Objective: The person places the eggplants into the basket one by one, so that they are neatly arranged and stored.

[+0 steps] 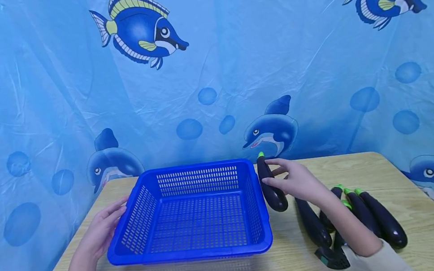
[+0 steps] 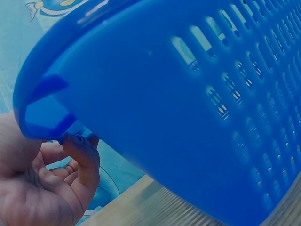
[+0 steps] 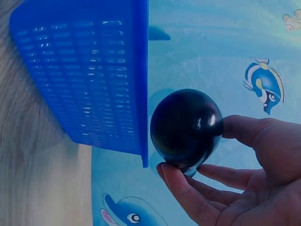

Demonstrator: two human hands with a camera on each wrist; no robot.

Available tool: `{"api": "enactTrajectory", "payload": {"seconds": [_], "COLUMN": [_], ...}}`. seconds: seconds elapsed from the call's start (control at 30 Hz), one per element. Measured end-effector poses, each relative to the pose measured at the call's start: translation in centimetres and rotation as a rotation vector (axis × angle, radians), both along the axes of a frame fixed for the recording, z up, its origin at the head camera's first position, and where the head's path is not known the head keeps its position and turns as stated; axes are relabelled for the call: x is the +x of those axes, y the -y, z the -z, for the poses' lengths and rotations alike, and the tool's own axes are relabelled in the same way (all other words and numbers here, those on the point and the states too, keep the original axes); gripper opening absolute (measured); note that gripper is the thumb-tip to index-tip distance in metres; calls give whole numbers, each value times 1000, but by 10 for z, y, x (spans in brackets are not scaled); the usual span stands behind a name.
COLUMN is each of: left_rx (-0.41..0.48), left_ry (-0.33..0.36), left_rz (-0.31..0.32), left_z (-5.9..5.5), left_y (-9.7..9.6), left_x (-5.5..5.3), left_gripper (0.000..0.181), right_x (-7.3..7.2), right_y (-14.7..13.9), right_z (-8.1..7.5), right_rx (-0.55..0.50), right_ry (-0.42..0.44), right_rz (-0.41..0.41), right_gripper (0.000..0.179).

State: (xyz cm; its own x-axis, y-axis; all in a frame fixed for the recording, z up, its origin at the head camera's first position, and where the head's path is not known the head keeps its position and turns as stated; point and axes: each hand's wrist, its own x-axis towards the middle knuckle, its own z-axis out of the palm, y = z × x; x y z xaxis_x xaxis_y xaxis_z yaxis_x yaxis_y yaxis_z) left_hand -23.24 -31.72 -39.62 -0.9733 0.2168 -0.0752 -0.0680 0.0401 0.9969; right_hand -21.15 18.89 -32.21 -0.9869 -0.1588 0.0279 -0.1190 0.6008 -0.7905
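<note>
A blue plastic basket (image 1: 191,255) with slotted walls stands on the wooden table, nothing inside it. At its left rim is my left hand (image 1: 101,228); in the left wrist view the fingers (image 2: 84,162) curl in under the rim and grip it. My right hand (image 1: 300,182) pinches a dark purple eggplant (image 1: 275,198) between thumb and fingers, just outside the basket's right rim. The eggplant's green stem end points away from me, and its round, glossy bottom (image 3: 186,127) faces the right wrist camera.
Several more eggplants (image 1: 386,223) lie on the table (image 1: 415,192) at the right, partly hidden under my right forearm. Behind the table hangs a blue curtain (image 1: 215,54) printed with fish and dolphins.
</note>
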Motion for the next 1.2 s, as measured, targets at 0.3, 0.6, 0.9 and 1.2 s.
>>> {"api": "enactTrajectory", "payload": {"seconds": [0.3, 0.6, 0.9, 1.2], "left_rx": [-11, 16, 57, 66], "left_ry": [1, 4, -9, -9], "left_rz": [8, 7, 36, 44], "left_z": [1, 0, 2, 3], "left_y": [-1, -1, 2, 2], "left_x": [-1, 0, 1, 0], "left_gripper": [66, 61, 42, 38], "right_x": [-5, -10, -17, -24], "right_y": [11, 28, 42, 58], "right_z": [-2, -8, -13, -18], "right_rx": [0, -9, -8, -29], "right_ry": [-7, -6, 1, 25], "right_rz": [-10, -26, -61, -77], "right_gripper": [63, 60, 62, 60]}}
